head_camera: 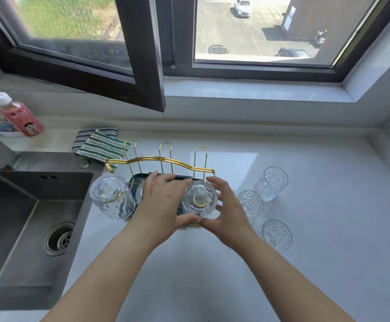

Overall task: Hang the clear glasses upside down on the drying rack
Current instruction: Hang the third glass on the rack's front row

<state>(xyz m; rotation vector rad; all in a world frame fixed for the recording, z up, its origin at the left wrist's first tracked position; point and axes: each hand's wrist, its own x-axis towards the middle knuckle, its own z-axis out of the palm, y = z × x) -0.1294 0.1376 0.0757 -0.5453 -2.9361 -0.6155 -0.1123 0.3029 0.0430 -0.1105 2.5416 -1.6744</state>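
Note:
A gold wire drying rack with a dark tray stands on the white counter. One clear glass hangs upside down on its front left prong. A second inverted glass is mostly hidden behind my left hand. A third inverted glass sits over the front right prong; both hands cup it, my left hand from the left and my right hand from the right. Three more clear glasses stand upright on the counter to the right: one at the back, one in the middle, one nearest.
A steel sink with a drain lies to the left. Striped cloths rest behind the rack. A pink bottle and other bottles stand at the far left. An open dark window sash juts over the counter's back.

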